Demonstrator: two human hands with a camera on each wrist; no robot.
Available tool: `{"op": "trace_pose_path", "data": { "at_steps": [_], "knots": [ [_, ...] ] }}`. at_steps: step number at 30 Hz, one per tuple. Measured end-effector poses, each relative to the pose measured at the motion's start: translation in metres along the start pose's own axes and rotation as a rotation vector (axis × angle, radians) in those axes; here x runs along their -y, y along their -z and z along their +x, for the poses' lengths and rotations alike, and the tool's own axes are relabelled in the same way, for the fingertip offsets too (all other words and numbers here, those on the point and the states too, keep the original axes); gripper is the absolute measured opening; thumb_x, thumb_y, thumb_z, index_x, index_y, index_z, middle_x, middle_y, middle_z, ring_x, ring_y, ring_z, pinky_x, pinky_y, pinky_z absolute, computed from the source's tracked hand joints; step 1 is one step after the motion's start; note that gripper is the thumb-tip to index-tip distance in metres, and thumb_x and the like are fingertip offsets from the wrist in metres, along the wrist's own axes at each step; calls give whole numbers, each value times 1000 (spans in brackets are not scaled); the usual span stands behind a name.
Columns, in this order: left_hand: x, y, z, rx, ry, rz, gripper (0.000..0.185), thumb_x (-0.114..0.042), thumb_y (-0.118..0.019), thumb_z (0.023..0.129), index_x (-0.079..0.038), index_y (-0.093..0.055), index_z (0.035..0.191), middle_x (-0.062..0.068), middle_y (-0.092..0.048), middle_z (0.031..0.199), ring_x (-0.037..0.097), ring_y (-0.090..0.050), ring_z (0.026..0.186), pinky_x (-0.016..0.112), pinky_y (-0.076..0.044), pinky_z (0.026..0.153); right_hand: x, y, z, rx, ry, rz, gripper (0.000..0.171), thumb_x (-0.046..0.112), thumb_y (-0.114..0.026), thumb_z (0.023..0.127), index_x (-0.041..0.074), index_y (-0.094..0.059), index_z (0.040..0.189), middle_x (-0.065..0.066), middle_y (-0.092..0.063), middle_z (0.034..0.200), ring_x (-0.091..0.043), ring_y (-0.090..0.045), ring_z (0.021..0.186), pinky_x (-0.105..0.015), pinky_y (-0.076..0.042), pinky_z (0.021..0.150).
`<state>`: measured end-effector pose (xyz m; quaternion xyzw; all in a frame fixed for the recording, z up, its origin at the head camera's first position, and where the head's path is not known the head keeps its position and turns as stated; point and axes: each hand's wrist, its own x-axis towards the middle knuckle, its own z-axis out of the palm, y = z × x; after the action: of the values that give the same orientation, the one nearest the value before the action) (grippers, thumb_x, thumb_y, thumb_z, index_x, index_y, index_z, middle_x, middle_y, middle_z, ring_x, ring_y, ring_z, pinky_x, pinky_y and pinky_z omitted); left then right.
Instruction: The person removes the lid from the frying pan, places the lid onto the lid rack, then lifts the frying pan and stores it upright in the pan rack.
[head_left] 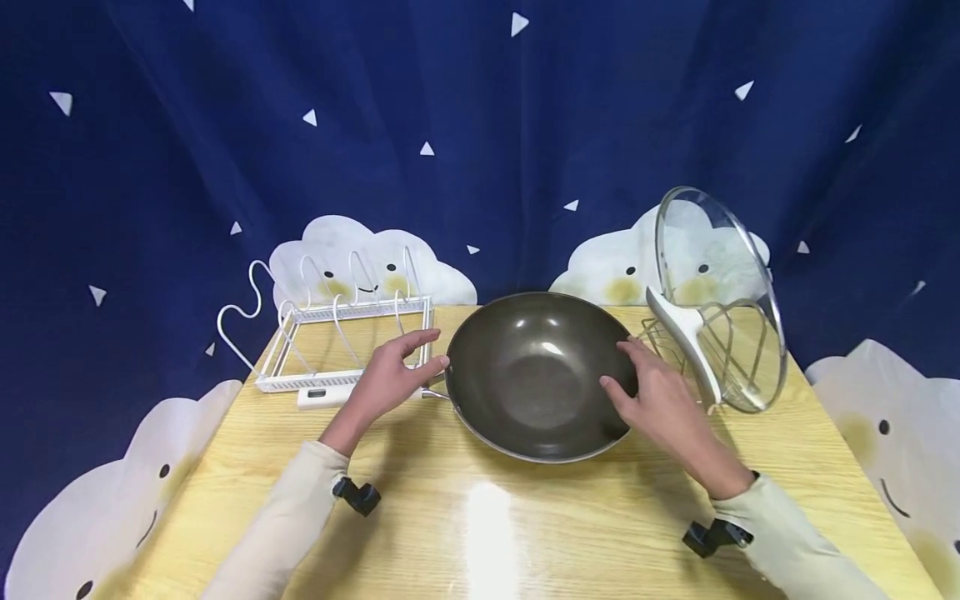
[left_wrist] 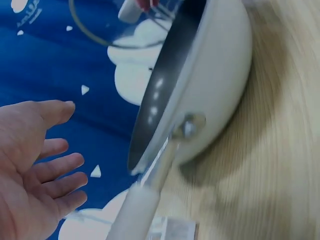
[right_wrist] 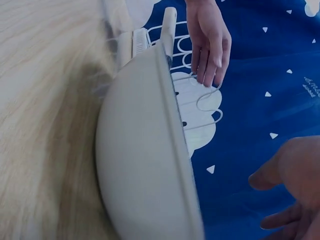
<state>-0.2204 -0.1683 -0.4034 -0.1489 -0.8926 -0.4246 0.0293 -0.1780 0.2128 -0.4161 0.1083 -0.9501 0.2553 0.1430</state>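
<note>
A dark wok (head_left: 536,375) with a pale outside (right_wrist: 140,165) sits in the middle of the wooden table (head_left: 480,525). Its white handle (left_wrist: 137,207) points left. My left hand (head_left: 397,371) is open with fingers spread, just left of the wok's rim and above the handle, and touches nothing (left_wrist: 35,170). My right hand (head_left: 648,387) hovers at the wok's right rim with fingers loosely curved. In the right wrist view this hand (right_wrist: 292,192) is clear of the rim and holds nothing.
A white wire rack (head_left: 337,337) stands at the back left of the table. At the back right, a glass lid (head_left: 712,292) with a white handle leans upright in a metal wire stand (head_left: 675,342). A blue cloth with clouds hangs behind.
</note>
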Motion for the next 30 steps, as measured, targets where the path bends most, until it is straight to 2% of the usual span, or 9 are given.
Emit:
{"op": "trace_pose_path", "data": {
  "at_steps": [6,12,15,22,26,30],
  "knots": [
    [13,20,-10,21,-1,134,54,-39,-74,94,-13,-63,140,9,-61,144,29,-51,138,49,-42,112,-12,-7,2,32,-35,0,66,27,-67,97,-10,-44,146,-36,-37,154,-56,-42,135,-74,-34,104],
    [24,40,-18,72,-42,224,50,-30,-74,95,-7,-63,137,14,-62,141,35,-54,134,53,-43,110,-21,-12,6,67,-103,7,74,30,-64,99,-14,-35,150,-37,-33,155,-58,-37,137,-71,-31,109],
    [29,47,-21,91,-38,261,49,-29,-73,95,-4,-64,136,16,-63,139,37,-56,132,54,-44,109,-25,-16,6,70,-120,19,75,31,-64,99,-15,-33,150,-38,-34,154,-57,-38,137,-69,-32,109],
    [41,58,-29,107,2,334,47,-30,-74,94,0,-67,130,20,-66,134,41,-58,127,57,-45,105,-34,-25,3,53,-150,55,74,32,-62,101,-12,-32,151,-38,-43,147,-61,-46,126,-70,-39,101],
    [46,62,-33,104,-27,379,40,-27,-74,94,-2,-71,124,18,-70,125,38,-66,117,55,-50,99,-39,-28,1,62,-159,76,73,32,-60,102,-11,-30,153,-39,-43,147,-60,-45,128,-70,-39,101],
    [51,66,-37,131,-62,403,32,-25,-72,95,-3,-74,119,14,-75,113,32,-72,105,53,-53,93,-45,-29,-1,80,-182,97,71,34,-52,105,-11,-27,154,-41,-42,146,-61,-44,129,-70,-37,103]
  ]
}}
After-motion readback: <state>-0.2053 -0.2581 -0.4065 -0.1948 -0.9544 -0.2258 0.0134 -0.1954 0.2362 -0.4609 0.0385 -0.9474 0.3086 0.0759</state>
